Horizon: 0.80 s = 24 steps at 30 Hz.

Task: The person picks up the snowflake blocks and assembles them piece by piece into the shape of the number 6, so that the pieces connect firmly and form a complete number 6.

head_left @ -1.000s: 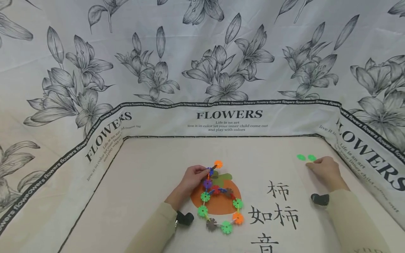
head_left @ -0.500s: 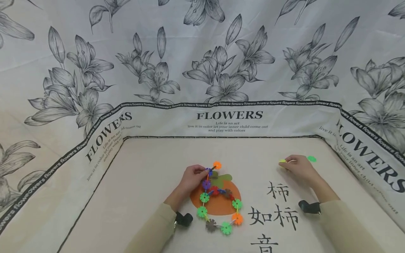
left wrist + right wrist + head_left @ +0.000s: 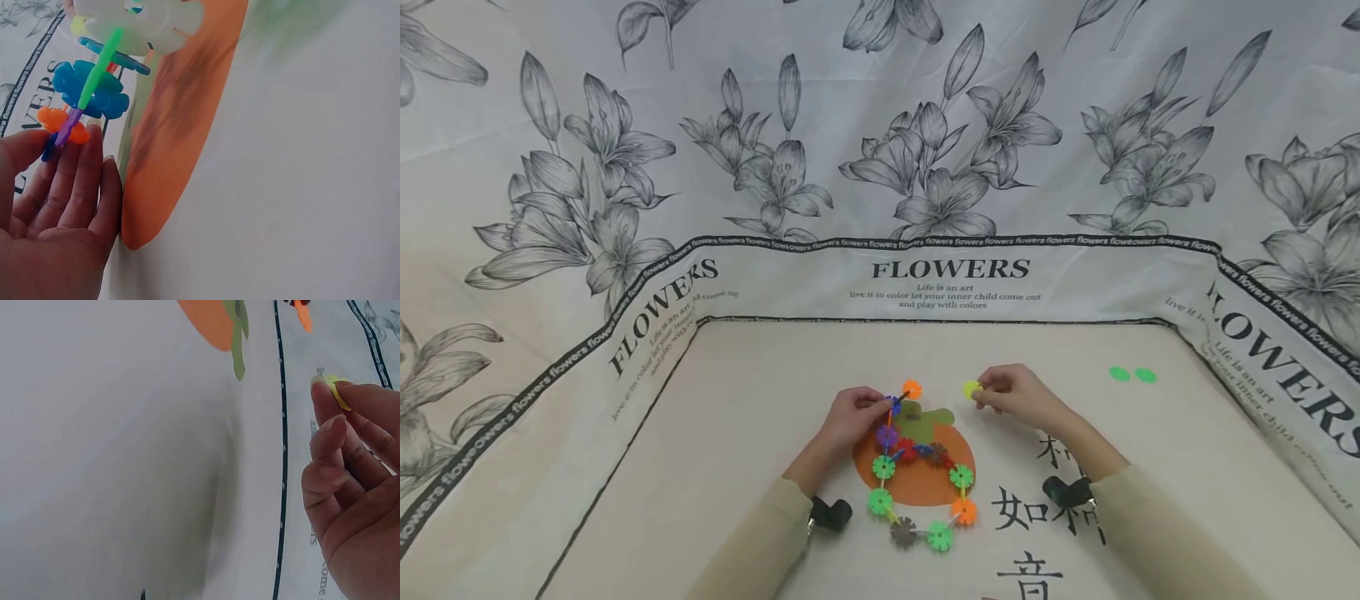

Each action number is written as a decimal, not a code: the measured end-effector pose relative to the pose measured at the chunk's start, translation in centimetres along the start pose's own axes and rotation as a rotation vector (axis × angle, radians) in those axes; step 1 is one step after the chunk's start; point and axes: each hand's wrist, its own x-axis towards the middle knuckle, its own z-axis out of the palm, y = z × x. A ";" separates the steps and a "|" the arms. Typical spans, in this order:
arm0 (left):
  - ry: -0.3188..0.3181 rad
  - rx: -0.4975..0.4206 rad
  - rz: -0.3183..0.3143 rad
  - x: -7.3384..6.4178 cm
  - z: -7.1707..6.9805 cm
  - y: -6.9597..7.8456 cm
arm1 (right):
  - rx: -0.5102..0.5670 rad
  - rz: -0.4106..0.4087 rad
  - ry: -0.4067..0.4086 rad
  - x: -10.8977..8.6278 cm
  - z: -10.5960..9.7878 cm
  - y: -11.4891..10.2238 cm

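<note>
My left hand (image 3: 852, 419) pinches the upper end of a chain of notched plastic discs (image 3: 880, 502), near a blue disc. The chain hangs in a loop of green, orange, brown, red and purple pieces, with an orange disc (image 3: 912, 389) at its tip. In the left wrist view, thumb and fingertips grip a blue piece (image 3: 49, 147) beside orange and purple ones. To the right, my right hand (image 3: 1018, 396) pinches a yellow disc (image 3: 972, 390) between thumb and index finger, a short gap away from the chain. The right wrist view shows that yellow disc (image 3: 339, 392) edge-on.
Two green discs (image 3: 1132, 375) lie at the far right of the pale cloth surface (image 3: 760, 367). Behind the chain is a printed orange persimmon (image 3: 925, 492) with black characters (image 3: 1021, 507) to its right. Fabric walls with FLOWERS lettering (image 3: 951, 268) enclose the back and sides.
My right hand has lifted the yellow disc from beside the green discs and carried it left toward the chain. The left hand still holds the chain in nearly the same place.
</note>
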 end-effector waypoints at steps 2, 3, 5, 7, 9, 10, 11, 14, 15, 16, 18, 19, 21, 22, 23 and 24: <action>-0.004 0.000 0.005 0.0 -0.1 0.0 | 0.011 -0.036 -0.025 0.7 1.0 -0.5; -0.007 0.000 0.006 0.1 -0.1 0.0 | 0.017 -0.049 -0.034 1.1 1.5 -0.7; -0.014 0.008 0.008 0.0 -0.2 -0.1 | 0.037 -0.068 -0.049 1.7 2.4 -0.8; -0.021 0.012 -0.002 0.0 -0.3 -0.1 | 0.048 -0.089 -0.062 2.2 3.2 -0.8; -0.031 0.014 -0.004 -0.1 -0.4 -0.1 | 0.047 -0.100 -0.065 2.5 3.8 -0.8; -0.036 0.014 -0.004 -0.2 -0.4 -0.1 | 0.046 -0.106 -0.064 2.6 4.1 -0.8; -0.039 0.009 -0.011 -0.2 -0.4 -0.1 | 0.039 -0.113 -0.062 2.7 4.3 -0.8; -0.049 -0.004 -0.008 -0.3 -0.5 -0.1 | 0.027 -0.129 -0.053 3.0 4.8 -0.9; -0.050 -0.006 -0.008 -0.3 -0.5 -0.1 | 0.023 -0.127 -0.049 3.2 4.9 -1.0; -0.050 -0.007 -0.008 -0.3 -0.5 -0.1 | 0.021 -0.132 -0.046 3.3 5.0 -1.1; -0.053 -0.004 -0.004 -0.3 -0.6 -0.1 | 0.017 -0.126 -0.042 3.4 5.1 -1.2; -0.054 -0.003 -0.006 -0.3 -0.6 -0.1 | 0.016 -0.122 -0.041 3.5 5.2 -1.3; -0.055 0.005 -0.006 -0.3 -0.7 0.0 | 0.013 -0.117 -0.040 3.7 5.3 -1.4; -0.056 0.010 -0.002 -0.3 -0.7 0.0 | 0.015 -0.119 -0.040 3.8 5.3 -1.4; -0.056 0.013 0.001 -0.3 -0.8 0.0 | 0.014 -0.115 -0.036 3.8 5.4 -1.5; -0.057 0.017 0.006 -0.3 -0.8 -0.1 | 0.013 -0.118 -0.033 3.9 5.4 -1.5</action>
